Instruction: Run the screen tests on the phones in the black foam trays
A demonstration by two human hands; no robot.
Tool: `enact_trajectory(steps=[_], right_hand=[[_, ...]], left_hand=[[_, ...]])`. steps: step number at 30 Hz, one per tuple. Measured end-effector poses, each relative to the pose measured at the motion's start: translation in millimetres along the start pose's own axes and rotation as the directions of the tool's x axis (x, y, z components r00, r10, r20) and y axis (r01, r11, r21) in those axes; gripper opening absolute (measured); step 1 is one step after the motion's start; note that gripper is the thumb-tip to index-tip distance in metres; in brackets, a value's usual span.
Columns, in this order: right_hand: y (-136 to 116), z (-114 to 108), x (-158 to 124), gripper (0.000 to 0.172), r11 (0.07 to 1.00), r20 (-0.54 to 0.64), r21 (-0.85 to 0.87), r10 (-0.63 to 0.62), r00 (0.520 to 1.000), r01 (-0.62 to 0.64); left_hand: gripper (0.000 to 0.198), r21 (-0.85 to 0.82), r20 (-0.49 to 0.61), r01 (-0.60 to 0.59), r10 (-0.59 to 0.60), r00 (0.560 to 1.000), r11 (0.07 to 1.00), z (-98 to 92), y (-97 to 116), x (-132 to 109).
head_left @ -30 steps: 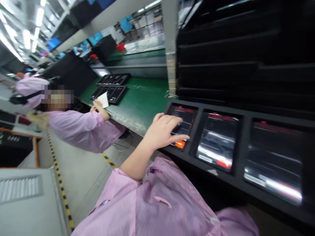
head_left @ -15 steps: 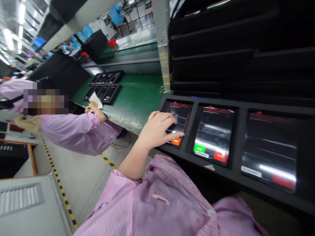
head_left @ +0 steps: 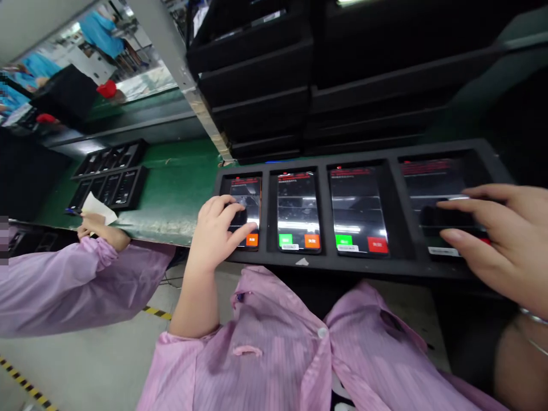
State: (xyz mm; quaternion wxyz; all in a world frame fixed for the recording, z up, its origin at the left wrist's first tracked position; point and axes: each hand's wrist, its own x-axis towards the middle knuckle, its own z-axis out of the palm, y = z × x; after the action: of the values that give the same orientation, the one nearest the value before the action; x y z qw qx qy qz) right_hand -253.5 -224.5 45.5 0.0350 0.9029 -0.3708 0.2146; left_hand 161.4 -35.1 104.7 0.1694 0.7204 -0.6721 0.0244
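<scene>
A long black tray [head_left: 265,217] lies before me, its compartments each holding a phone with a lit dark screen. My left hand [head_left: 214,234] is over the leftmost phone [head_left: 253,197], fingers bent and apart, covering part of its screen. At the other end, my right hand [head_left: 509,240] reaches over the rightmost phone [head_left: 432,188] with thumb and fingers spread; whether the fingertips touch the glass I cannot tell. Between the hands sit a phone [head_left: 298,211] and another phone [head_left: 358,208], both showing red text on top and a green and a red or orange button below.
Stacked black trays [head_left: 257,85] rise behind, beside a grey post [head_left: 188,85]. On the green bench [head_left: 171,194] to the left, a co-worker's hand [head_left: 96,225] holds a white paper [head_left: 99,208] by smaller black trays [head_left: 128,188]. People in blue sit farther back.
My view has swung to the right. My right hand has come into view over the rightmost phone. My left hand stays by the leftmost phone, and the phones' places in the tray are unchanged.
</scene>
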Motion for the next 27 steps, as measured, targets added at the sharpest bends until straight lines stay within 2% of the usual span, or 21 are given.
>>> enact_trajectory(steps=[5, 11, 16, 19, 22, 25, 27], right_hand=[[-11, -11, 6, 0.074, 0.996, 0.033, 0.092, -0.004, 0.999, 0.001], [-17, -12, 7, 0.076, 0.992, 0.040, 0.107, 0.056, 0.998, -0.060], [-16, -12, 8, 0.077, 0.991, 0.090, 0.109, 0.073, 0.993, -0.082], [-21, -12, 7, 0.072, 0.992, 0.016, 0.105, 0.065, 0.998, -0.066], [-44, -12, 3, 0.064, 0.990, -0.110, 0.139, 0.050, 0.993, -0.035], [-85, -11, -1, 0.058, 0.973, -0.111, 0.206, -0.080, 0.991, 0.102], [-109, -8, -4, 0.059, 0.959, -0.116, 0.220, -0.159, 0.981, 0.181]], left_hand=[[0.042, 0.029, -0.002, 0.018, -0.018, 1.000, 0.999, 0.8, 1, 2], [0.035, 0.023, 0.013, 0.023, -0.024, 1.000, 0.999, 1.2, 2, 4], [0.035, 0.015, -0.059, -0.010, 0.011, 0.998, 1.000, -1.8, 4, 0], [0.038, -0.005, -0.070, -0.054, 0.054, 0.996, 0.999, -0.7, 18, -8], [0.047, 0.038, -0.108, -0.136, 0.139, 0.984, 0.990, 10.2, 44, -22], [0.056, 0.123, -0.149, -0.206, 0.224, 0.963, 0.971, 27.8, 69, -36], [0.061, 0.153, -0.179, -0.203, 0.230, 0.957, 0.967, 38.0, 78, -40]])
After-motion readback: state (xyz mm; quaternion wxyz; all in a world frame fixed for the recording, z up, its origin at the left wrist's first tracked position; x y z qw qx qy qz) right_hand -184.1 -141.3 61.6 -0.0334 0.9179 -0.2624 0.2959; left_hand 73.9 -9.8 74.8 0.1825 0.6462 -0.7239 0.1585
